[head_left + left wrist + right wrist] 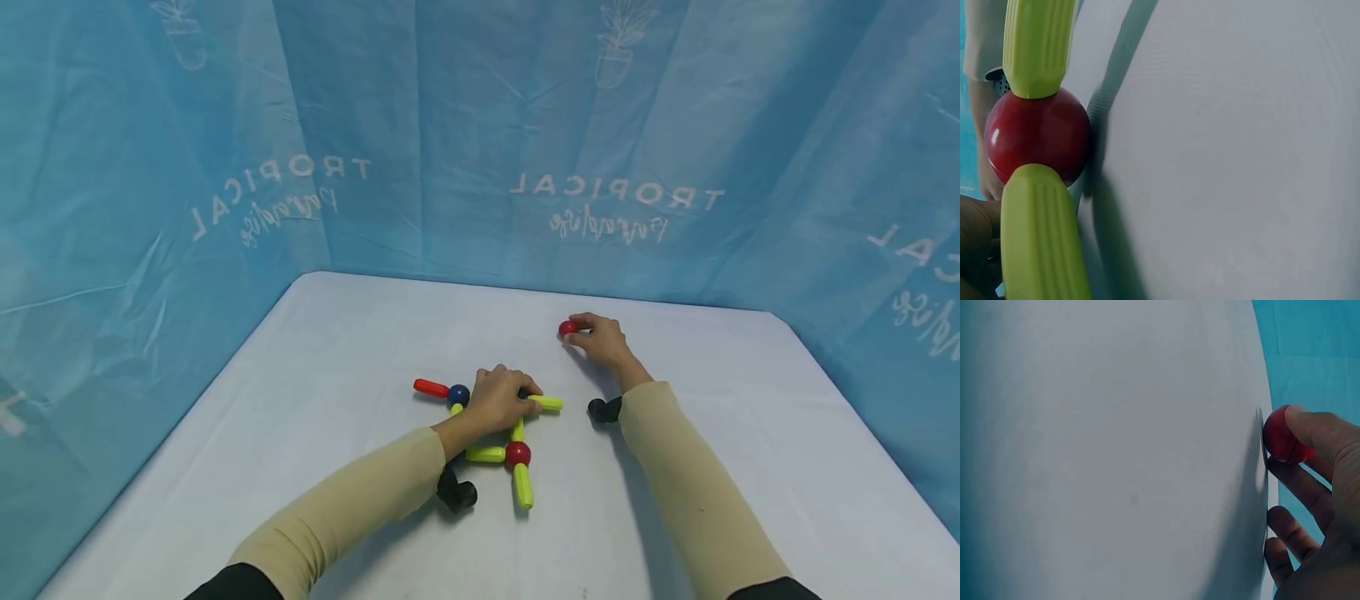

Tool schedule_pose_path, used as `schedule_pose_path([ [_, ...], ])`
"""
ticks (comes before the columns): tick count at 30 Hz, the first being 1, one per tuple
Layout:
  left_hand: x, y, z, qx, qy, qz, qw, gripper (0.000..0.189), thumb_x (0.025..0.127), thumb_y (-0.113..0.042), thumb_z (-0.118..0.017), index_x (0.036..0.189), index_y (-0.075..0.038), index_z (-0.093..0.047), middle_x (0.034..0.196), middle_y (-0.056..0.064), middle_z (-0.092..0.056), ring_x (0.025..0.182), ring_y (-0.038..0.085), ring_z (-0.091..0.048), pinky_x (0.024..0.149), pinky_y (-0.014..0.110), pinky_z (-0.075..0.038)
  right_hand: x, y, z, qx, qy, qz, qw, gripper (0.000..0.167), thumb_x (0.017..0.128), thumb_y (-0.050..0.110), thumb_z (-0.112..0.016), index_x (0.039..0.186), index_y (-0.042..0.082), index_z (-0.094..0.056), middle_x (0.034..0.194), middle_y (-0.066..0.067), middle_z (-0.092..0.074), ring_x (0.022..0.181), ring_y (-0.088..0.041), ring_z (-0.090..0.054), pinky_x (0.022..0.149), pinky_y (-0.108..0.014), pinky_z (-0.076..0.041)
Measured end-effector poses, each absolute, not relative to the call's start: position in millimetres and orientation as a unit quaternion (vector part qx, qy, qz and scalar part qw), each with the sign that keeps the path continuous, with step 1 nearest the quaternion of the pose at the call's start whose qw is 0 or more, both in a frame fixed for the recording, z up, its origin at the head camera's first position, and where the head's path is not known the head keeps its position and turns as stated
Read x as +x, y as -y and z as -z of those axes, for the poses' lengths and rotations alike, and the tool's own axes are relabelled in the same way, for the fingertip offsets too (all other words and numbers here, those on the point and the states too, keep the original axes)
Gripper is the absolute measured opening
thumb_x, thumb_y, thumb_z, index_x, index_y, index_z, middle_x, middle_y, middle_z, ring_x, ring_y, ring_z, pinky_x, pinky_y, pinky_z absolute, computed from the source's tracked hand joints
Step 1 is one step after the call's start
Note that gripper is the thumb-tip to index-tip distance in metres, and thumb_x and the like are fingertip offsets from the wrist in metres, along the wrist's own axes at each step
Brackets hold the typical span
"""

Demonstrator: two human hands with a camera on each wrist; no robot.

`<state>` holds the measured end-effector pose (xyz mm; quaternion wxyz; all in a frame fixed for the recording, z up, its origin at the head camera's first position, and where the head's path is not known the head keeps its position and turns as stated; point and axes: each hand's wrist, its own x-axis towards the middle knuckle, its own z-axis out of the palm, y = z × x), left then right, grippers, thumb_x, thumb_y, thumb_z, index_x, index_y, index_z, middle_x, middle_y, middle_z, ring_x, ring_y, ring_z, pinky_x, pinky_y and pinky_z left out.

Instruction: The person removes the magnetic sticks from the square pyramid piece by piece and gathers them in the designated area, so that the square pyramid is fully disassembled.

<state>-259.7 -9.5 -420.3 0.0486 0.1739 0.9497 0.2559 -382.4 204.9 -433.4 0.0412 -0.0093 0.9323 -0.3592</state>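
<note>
My right hand (602, 340) pinches a red ball (567, 329) between thumb and fingers near the far edge of the table. In the right wrist view the thumb lies over this ball (1285, 434), and the other fingers curve below it. My left hand (501, 400) grips a structure of toy building sticks and balls from above, covering its middle. A yellow-green stick (547, 403) points right from the fingers, beside a partly hidden dark ball. Nearer me, a red ball (517, 453) joins several yellow-green sticks (523, 487). At the left end a blue ball (458, 395) carries a red stick (431, 387).
The structure lies on a white-covered table (360, 333). Blue curtains (465, 150) printed with mirrored lettering hang behind and along the sides. Black wrist cameras (456, 492) project under both forearms.
</note>
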Motion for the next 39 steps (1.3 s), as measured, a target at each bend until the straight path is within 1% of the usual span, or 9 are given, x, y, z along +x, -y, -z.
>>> schedule_pose_path([
  [4, -259.7, 1.7, 418.7, 0.176, -0.952, -0.247, 0.047, 0.022, 0.086, -0.032, -0.068, 0.106, -0.024, -0.072, 0.105, -0.008, -0.068, 0.102, 0.014, -0.050, 0.098, 0.039, -0.031, -379.5, -211.7, 431.2, -0.016, -0.928, 0.369, 0.043, 0.054, 0.088, 0.031, -0.065, 0.138, 0.021, -0.047, 0.136, -0.010, -0.050, 0.125, -0.032, -0.042, 0.100, -0.050, -0.039],
  [7, -258.8, -6.1, 417.6, 0.180, -0.952, -0.242, 0.046, 0.022, 0.085, -0.032, -0.068, 0.106, -0.024, -0.072, 0.106, -0.008, -0.068, 0.102, 0.014, -0.050, 0.098, 0.039, -0.031, -375.0, -216.8, 429.9, -0.029, -0.927, 0.371, 0.043, 0.056, 0.089, 0.032, -0.063, 0.139, 0.019, -0.044, 0.140, -0.009, -0.049, 0.128, -0.033, -0.041, 0.101, -0.050, -0.040],
  [11, -256.4, -18.3, 416.7, 0.186, -0.951, -0.242, 0.044, 0.021, 0.085, -0.032, -0.069, 0.104, -0.023, -0.072, 0.106, -0.007, -0.069, 0.101, 0.014, -0.051, 0.096, 0.040, -0.032, -366.2, -225.3, 428.1, -0.047, -0.927, 0.370, 0.034, 0.057, 0.089, 0.034, -0.062, 0.140, 0.015, -0.044, 0.140, -0.011, -0.049, 0.130, -0.036, -0.040, 0.102, -0.051, -0.039],
  [17, -253.8, -37.1, 418.4, 0.187, -0.952, -0.239, 0.045, 0.021, 0.085, -0.032, -0.069, 0.104, -0.023, -0.073, 0.104, -0.008, -0.070, 0.097, 0.013, -0.051, 0.094, 0.038, -0.033, -353.5, -243.3, 427.7, -0.049, -0.926, 0.374, 0.028, 0.057, 0.089, 0.036, -0.062, 0.139, 0.015, -0.044, 0.141, -0.011, -0.049, 0.131, -0.036, -0.039, 0.103, -0.053, -0.037],
  [23, -255.8, -40.4, 413.3, 0.180, -0.948, -0.257, 0.055, 0.031, 0.084, -0.034, -0.069, 0.113, -0.023, -0.069, 0.105, -0.007, -0.068, 0.096, 0.012, -0.049, 0.091, 0.036, -0.034, -341.2, -251.7, 423.5, -0.061, -0.925, 0.375, 0.010, 0.055, 0.090, 0.033, -0.062, 0.138, 0.012, -0.045, 0.139, -0.015, -0.050, 0.129, -0.037, -0.041, 0.104, -0.053, -0.037],
  [27, -260.2, -23.5, 399.8, 0.161, -0.943, -0.286, 0.053, 0.034, 0.084, -0.034, -0.069, 0.116, -0.022, -0.067, 0.107, -0.004, -0.068, 0.100, 0.013, -0.050, 0.091, 0.036, -0.034, -327.6, -245.0, 417.3, -0.070, -0.925, 0.374, 0.002, 0.055, 0.089, 0.033, -0.063, 0.136, 0.010, -0.047, 0.136, -0.014, -0.053, 0.127, -0.037, -0.043, 0.102, -0.052, -0.039],
  [31, -264.9, 11.1, 390.2, 0.137, -0.940, -0.311, 0.041, 0.033, 0.086, -0.033, -0.067, 0.116, -0.019, -0.067, 0.109, -0.002, -0.068, 0.105, 0.017, -0.052, 0.096, 0.042, -0.033, -313.7, -225.7, 416.0, -0.081, -0.923, 0.377, 0.005, 0.054, 0.087, 0.034, -0.066, 0.133, 0.011, -0.051, 0.133, -0.011, -0.056, 0.125, -0.035, -0.045, 0.099, -0.051, -0.042],
  [35, -267.9, 48.2, 392.0, 0.111, -0.935, -0.335, 0.035, 0.033, 0.087, -0.031, -0.066, 0.117, -0.016, -0.066, 0.111, 0.000, -0.068, 0.109, 0.021, -0.053, 0.100, 0.046, -0.030, -301.3, -201.9, 411.9, -0.103, -0.922, 0.374, 0.012, 0.052, 0.086, 0.035, -0.067, 0.130, 0.011, -0.054, 0.132, -0.009, -0.056, 0.123, -0.033, -0.045, 0.098, -0.050, -0.043],
  [39, -265.6, 78.8, 399.9, 0.075, -0.928, -0.364, 0.037, 0.035, 0.087, -0.031, -0.067, 0.118, -0.016, -0.065, 0.115, 0.002, -0.066, 0.115, 0.024, -0.052, 0.099, 0.045, -0.037, -291.4, -177.2, 407.4, -0.135, -0.918, 0.373, 0.024, 0.049, 0.085, 0.034, -0.068, 0.127, 0.012, -0.057, 0.128, -0.006, -0.058, 0.119, -0.029, -0.046, 0.095, -0.048, -0.044],
])
